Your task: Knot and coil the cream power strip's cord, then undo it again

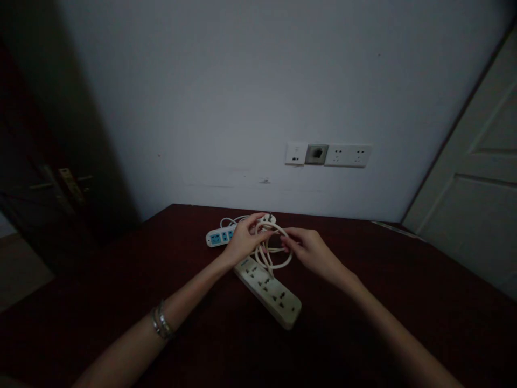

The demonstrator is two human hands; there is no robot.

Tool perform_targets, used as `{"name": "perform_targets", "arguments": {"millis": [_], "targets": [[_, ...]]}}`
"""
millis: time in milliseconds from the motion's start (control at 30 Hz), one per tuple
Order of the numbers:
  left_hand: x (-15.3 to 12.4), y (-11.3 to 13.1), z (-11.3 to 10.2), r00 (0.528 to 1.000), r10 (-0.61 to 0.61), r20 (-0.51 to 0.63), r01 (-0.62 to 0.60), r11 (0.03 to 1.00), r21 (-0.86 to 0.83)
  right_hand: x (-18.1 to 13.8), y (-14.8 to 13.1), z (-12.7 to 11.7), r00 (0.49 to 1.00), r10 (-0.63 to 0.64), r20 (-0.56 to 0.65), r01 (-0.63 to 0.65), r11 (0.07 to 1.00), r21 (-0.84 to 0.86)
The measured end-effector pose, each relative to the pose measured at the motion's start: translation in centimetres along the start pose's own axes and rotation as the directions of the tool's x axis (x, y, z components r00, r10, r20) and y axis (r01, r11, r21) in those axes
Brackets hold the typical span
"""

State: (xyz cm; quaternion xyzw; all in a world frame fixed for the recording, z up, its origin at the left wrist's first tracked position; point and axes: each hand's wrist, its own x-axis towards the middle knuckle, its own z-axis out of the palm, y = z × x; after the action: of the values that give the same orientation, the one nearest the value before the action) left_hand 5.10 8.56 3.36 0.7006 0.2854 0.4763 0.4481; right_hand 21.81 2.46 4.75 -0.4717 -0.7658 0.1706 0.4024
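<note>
A coiled white power cord (pixel 278 266) is between my two hands, above a cream power strip (pixel 278 302) that lies at a slant on the table. My left hand (pixel 244 240) closes on the left side of the loops, fingers curled near a white plug (pixel 270 219). On the right side, my right hand (pixel 304 246) pinches the cord with thumb and fingers. Behind my left hand lies a second power strip (pixel 218 237), white with blue sockets, partly hidden by that hand. Its thin white cable curves behind.
The dark red table (pixel 343 312) runs back to a pale wall (pixel 226 108). Wall sockets (pixel 348 155) and a grey outlet plate (pixel 316 154) are above its back edge. A white door (pixel 484 210) stands at right, a dark door with a handle (pixel 70 183) at left.
</note>
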Motion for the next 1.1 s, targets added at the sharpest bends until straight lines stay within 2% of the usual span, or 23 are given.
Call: {"name": "perform_targets", "arguments": {"millis": [100,200,300,433,567,667,767,833,933,1033,1100], "targets": [[0.4,-0.9,-0.4,0.995,0.092,-0.024,-0.086,0.982,0.169,0.0,0.0,-0.4,0.994,-0.073,-0.076,0.063,0.990,-0.122],[0.4,-1.1,-0.6,0.985,0.167,0.042,-0.171,0.918,0.358,-0.2,0.1,0.1,0.983,-0.140,-0.119,0.114,0.972,-0.204],[0.1,-0.6,-0.7,0.976,0.167,0.137,-0.212,0.864,0.457,-0.2,0.2,0.7,0.970,-0.176,-0.170,0.128,0.957,-0.262],[0.1,-0.2,-0.8,0.966,0.118,0.228,-0.214,0.861,0.461,0.0,0.4,0.5,0.951,-0.192,-0.243,0.126,0.957,-0.263],[0.3,-0.2,-1.3,0.957,0.047,0.285,-0.154,0.917,0.367,0.4,0.8,0.4,0.948,-0.115,-0.297,0.080,0.989,-0.127],[0.3,0.1,-1.5,0.942,0.005,0.335,-0.101,0.957,0.271,0.7,1.3,0.5,0.957,0.086,-0.277,-0.044,0.987,0.157],[0.2,0.5,-1.5,0.934,-0.056,0.354,0.019,0.994,0.105,0.9,1.7,0.5,0.952,0.250,-0.178,-0.165,0.906,0.389],[0.0,0.6,-1.4,0.928,-0.119,0.353,0.149,0.987,-0.061,1.0,1.8,0.2,0.949,0.281,-0.145,-0.195,0.881,0.431],[-0.2,0.7,-1.1,0.910,-0.201,0.362,0.306,0.915,-0.263,1.0,2.1,-0.2,0.945,0.296,-0.136,-0.213,0.878,0.428],[-0.3,0.8,-1.0,0.896,-0.225,0.384,0.369,0.858,-0.358,0.9,2.5,-0.3,0.947,0.302,-0.110,-0.235,0.884,0.404],[-0.2,0.6,-0.9,0.897,-0.220,0.383,0.378,0.832,-0.406,0.7,2.6,-0.3,0.951,0.279,-0.133,-0.215,0.907,0.363]]}}
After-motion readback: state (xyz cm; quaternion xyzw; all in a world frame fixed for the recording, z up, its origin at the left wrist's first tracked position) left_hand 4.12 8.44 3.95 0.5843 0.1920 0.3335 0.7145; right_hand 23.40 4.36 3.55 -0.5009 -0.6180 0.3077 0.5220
